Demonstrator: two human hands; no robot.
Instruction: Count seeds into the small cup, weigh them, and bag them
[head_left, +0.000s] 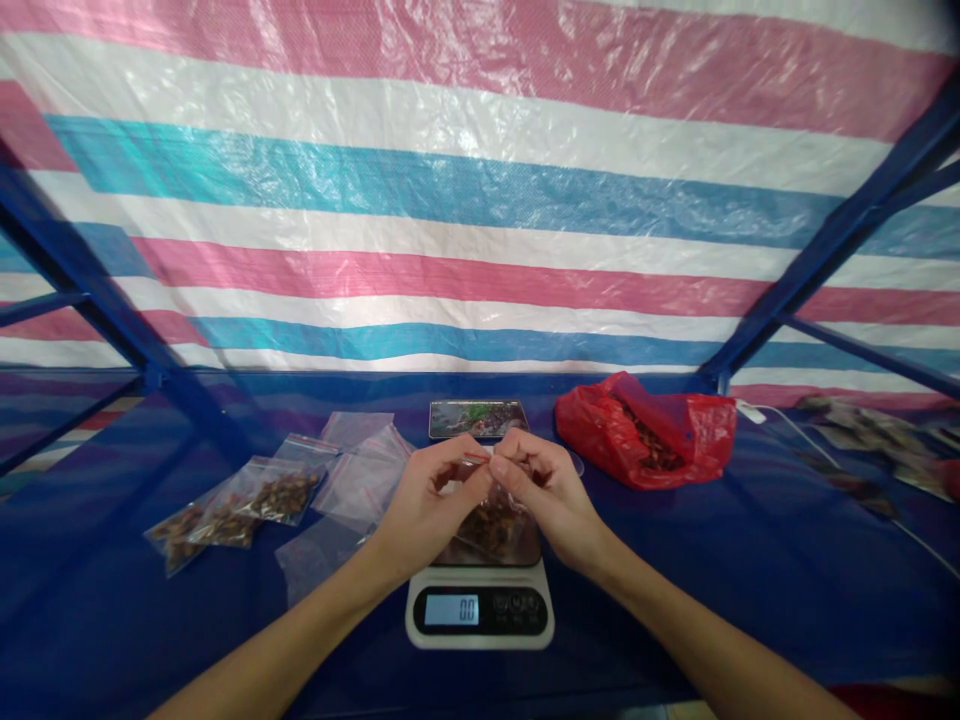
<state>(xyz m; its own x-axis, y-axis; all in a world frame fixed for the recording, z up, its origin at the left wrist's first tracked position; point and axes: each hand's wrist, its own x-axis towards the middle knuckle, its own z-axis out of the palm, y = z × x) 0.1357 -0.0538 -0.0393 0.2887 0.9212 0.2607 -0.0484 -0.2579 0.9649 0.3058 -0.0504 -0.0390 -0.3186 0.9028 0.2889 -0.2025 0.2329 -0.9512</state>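
Blue-covered table (750, 560) is seen under a pink, white and blue striped tarp (480, 170), with blue metal frame bars (825, 250) at both sides. A small clear zip bag (491, 520) holding brown dried pieces is held over the middle of the table, just above a white digital scale (480, 605) near the front edge. The bag's top edge is pinched by the left hand (424, 505) and the right hand (551, 495), fingertips of both pressed together on the plastic, thumbs meeting at the top. The scale display is lit; digits are too small to be read with certainty. Behind the hands, a phone (478, 418) is laid flat with its screen lit. Toward the back right, a red plastic bag (649, 425) is lying open, with brown pieces visible inside. Left of the hands, empty clear zip bags (360, 470) are spread loosely, and further left two filled zip bags (232, 505) with brown contents are laid side by side. At the right edge, a white cable (795, 425) is run across the cover, near some blurred packets (870, 425).
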